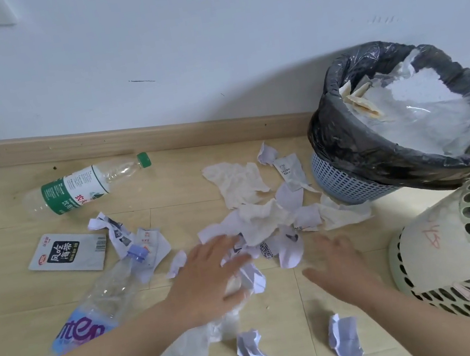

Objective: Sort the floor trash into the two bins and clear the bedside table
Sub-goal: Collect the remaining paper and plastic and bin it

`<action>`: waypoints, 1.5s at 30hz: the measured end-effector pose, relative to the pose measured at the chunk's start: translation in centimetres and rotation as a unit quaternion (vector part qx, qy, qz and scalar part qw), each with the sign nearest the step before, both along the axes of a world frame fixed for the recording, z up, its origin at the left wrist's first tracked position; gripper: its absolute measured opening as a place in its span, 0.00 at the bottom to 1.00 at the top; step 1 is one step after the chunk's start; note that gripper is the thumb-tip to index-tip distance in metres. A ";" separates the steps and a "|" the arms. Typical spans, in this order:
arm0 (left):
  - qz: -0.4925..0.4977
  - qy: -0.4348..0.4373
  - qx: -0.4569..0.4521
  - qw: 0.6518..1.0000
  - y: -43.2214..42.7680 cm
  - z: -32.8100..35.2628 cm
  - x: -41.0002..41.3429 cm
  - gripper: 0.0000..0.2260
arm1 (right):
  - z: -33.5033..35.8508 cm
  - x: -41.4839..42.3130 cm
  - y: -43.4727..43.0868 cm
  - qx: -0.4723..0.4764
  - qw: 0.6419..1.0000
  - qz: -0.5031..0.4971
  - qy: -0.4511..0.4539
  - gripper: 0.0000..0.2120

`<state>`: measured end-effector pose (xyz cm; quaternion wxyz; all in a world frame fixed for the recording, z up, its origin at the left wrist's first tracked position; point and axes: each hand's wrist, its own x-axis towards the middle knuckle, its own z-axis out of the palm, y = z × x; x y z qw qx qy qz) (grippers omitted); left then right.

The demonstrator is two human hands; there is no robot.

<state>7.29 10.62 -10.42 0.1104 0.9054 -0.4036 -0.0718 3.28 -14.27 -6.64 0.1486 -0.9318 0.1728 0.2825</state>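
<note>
You are early in the floor sort, as far as this view shows: the blue lattice bin (352, 180) with its black liner already holds tissue and clear plastic, while the inside of the pale green perforated bin (445, 251) beside it is hidden. The bedside table is out of view, so its state cannot be judged. Still on the floor are two plastic bottles, the green-capped bottle (86, 187) by the skirting and the purple-labelled bottle (99, 306) near your left arm, plus one seaweed snack packet (69, 252) and one small sachet (290, 171). The paper and tissue heap (265, 219) overlaps too much for an exact count; roughly a dozen pieces. Your left hand (210, 278) lies over crumpled paper with fingers fairly straight, not clamped, and your right hand (338, 266) hovers spread, holding nothing.
</note>
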 end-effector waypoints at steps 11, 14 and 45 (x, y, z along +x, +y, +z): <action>-0.171 -0.068 0.180 0.966 -0.9 -1.1 -2.2 0.23 | -0.5 -2.7 3.1 -0.073 0.981 0.037 0.175 0.53; -0.012 -0.051 0.143 0.988 -1.4 -0.8 -0.7 0.19 | -0.6 -1.2 4.1 -0.009 0.999 -0.011 0.046 0.34; 0.252 0.222 0.106 0.936 0.8 0.7 2.5 0.27 | -2.2 2.8 6.4 -0.095 0.975 0.146 -0.136 0.15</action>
